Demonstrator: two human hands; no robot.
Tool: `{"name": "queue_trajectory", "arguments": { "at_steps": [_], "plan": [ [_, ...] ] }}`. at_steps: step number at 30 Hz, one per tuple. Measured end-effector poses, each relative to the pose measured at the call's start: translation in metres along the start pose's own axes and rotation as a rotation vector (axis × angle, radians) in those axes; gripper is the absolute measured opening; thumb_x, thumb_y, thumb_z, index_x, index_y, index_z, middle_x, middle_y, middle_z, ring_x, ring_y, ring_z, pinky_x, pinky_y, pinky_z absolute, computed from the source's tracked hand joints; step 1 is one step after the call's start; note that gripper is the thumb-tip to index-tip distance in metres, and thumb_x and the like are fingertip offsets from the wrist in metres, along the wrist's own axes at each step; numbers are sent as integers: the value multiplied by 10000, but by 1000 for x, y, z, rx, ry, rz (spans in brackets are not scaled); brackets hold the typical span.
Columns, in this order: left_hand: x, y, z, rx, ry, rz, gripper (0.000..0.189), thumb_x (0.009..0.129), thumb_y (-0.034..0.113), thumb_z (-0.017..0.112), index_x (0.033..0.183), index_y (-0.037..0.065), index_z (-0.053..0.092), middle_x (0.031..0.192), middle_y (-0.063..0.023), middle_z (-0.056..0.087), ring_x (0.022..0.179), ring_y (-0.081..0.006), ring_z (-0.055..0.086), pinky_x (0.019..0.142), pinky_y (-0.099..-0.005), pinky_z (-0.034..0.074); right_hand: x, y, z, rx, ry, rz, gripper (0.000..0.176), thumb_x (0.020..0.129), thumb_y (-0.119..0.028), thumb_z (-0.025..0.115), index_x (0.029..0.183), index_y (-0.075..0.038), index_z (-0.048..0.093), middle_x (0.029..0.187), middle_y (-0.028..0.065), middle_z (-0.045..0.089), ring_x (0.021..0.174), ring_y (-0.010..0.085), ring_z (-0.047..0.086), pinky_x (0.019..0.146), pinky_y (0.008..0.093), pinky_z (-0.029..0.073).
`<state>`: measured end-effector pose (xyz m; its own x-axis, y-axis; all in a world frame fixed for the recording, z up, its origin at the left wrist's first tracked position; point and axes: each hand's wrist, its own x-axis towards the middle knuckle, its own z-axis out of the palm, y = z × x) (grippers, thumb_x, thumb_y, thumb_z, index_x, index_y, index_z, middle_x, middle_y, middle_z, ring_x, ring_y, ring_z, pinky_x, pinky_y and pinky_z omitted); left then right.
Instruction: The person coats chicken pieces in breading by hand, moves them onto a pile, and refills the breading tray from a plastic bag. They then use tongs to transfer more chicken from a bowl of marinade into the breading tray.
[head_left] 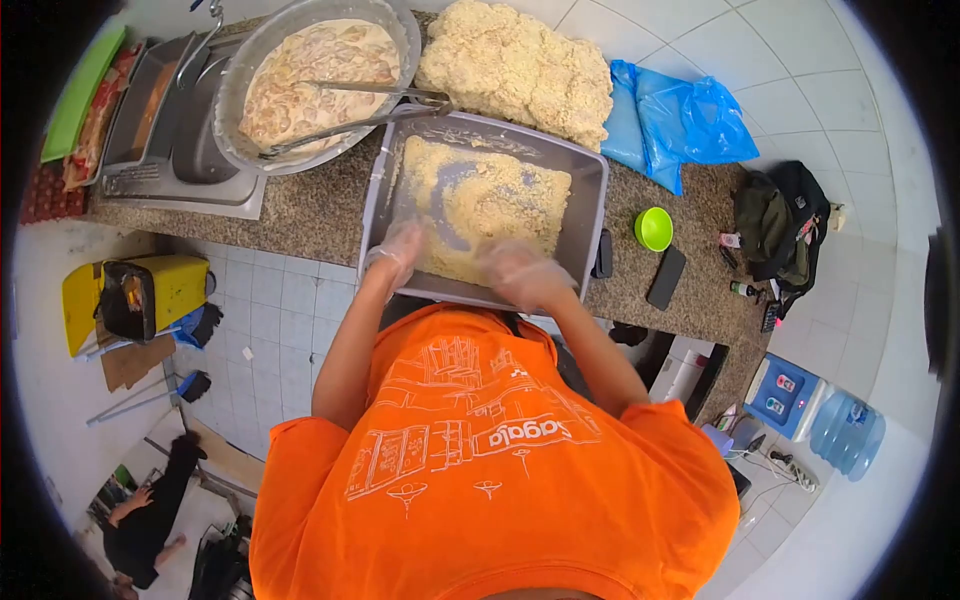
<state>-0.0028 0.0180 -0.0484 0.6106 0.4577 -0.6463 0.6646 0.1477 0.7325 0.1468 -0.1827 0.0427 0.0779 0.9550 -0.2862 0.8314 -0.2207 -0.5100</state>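
A grey plastic tub (597, 205) holds a layer of pale, crumbly flour (500, 205), pushed aside in places so the bottom shows. My left hand (400, 248), in a clear plastic glove, is over the tub's near left corner, its fingers loosely apart at the flour and nothing seen in them. Nearer the front right, my gloved right hand (520, 272) is low over the flour; motion smears its fingers. Behind the tub lies a large heap of flour-coated pieces (515, 70). Metal tongs (350, 130) rest across a big bowl (232, 110) of pieces in creamy batter (320, 75).
Blue plastic bags (690, 125), a green cup (654, 229), a phone (666, 278) and a backpack (785, 225) are along the counter's right. At left are a sink (200, 130) and yellow bin (180, 290). Another person (150, 520) is at lower left.
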Motion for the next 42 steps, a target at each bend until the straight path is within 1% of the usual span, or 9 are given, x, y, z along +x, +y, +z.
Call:
{"name": "queue_trajectory", "arguments": {
  "at_steps": [4, 7, 9, 20, 29, 32, 34, 37, 42],
  "plan": [
    [-46, 58, 16, 339, -244, 69, 726, 934, 573, 323, 1420, 36, 365, 1384, -197, 448, 1244, -275, 441, 1069, -350, 300, -29, 30, 25, -478, 64, 273, 488, 845, -241, 499, 1265, 1, 451, 1188, 160, 577, 1184, 329, 496, 1056, 416, 347],
    [-18, 26, 65, 232, -252, 39, 643, 953, 513, 299, 1342, 22, 443, 1338, -193, 493, 1209, -273, 472, 1038, -363, 345, -8, 17, 19, -906, -660, 4, 450, 891, -318, 469, 1225, -26, 541, 1089, 152, 639, 1065, 337, 584, 965, 416, 422],
    [1, 9, 104, -206, -473, -109, 583, 962, 474, 293, 1288, 25, 471, 1310, -181, 509, 1198, -267, 479, 1022, -366, 362, 3, 9, 21, 331, -55, 929, 449, 928, -374, 420, 1102, -15, 626, 1025, 207, 659, 960, 364, 625, 831, 429, 474],
    [-34, 85, 60, -806, -248, -174, 458, 958, 388, 323, 1218, 33, 452, 1194, -154, 511, 1110, -296, 477, 1008, -444, 358, 27, 50, 16, -428, 326, 384, 338, 887, -215, 407, 1026, -18, 644, 1066, 210, 637, 982, 375, 611, 876, 432, 465],
    [-47, 47, 18, -835, -187, -210, 624, 939, 347, 322, 1376, -97, 281, 1460, -296, 252, 1356, -417, 268, 1114, -487, 227, 79, 145, 65, 94, 9, 293, 255, 860, -158, 436, 979, -65, 642, 1008, 166, 642, 951, 309, 598, 817, 398, 473],
    [-39, 38, 17, -857, -120, -217, 499, 924, 376, 344, 1248, 8, 434, 1412, -248, 346, 1314, -391, 327, 1082, -482, 251, 42, 99, 20, -714, -324, 170, 266, 902, -176, 408, 956, -63, 642, 1002, 174, 644, 970, 327, 596, 830, 423, 464],
    [-34, 32, 17, -886, -113, -217, 469, 923, 365, 355, 1220, 15, 447, 1400, -242, 361, 1306, -392, 333, 1077, -482, 255, 22, 65, 21, 10, 224, 919, 338, 938, -292, 417, 992, -46, 642, 1069, 192, 642, 1016, 342, 588, 892, 412, 441],
    [-39, 38, 20, -864, -149, -210, 521, 941, 354, 326, 1284, -36, 371, 1419, -275, 320, 1321, -414, 315, 1097, -484, 242, 39, 177, 183, -50, 278, 1016, 495, 926, -445, 436, 1127, -34, 623, 1147, 225, 620, 1124, 367, 544, 974, 415, 393],
    [-43, 52, 19, -852, -175, -214, 584, 967, 328, 257, 1372, -92, 287, 1445, -314, 278, 1350, -435, 283, 1127, -486, 225, 45, 59, 54, 587, 288, 1049, 645, 878, -566, 439, 1279, -75, 557, 1312, 217, 519, 1273, 337, 437, 1042, 404, 341]
  ]
}}
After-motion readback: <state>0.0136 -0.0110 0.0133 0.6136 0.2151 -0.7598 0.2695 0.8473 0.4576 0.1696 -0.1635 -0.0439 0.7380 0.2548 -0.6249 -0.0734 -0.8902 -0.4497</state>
